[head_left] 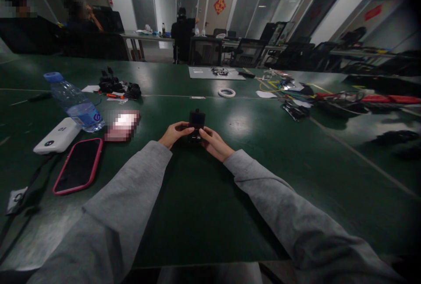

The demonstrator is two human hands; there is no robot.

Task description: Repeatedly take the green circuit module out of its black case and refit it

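Observation:
A small black device with a dark upper panel like a screen stands upright in front of me, over the green table. My left hand grips its left side, the thumb across the lower front. From the right, my right hand holds it the same way, thumb pressed near small light marks on the lower part. Both hands are closed around it, and most of the fingers behind the device are hidden. I cannot make out its exact kind.
Left lie a pink-cased phone, a white power bank, a tilted water bottle and a blurred pink item. Farther off are black parts, a white ring and tangled cables. A person sits beyond.

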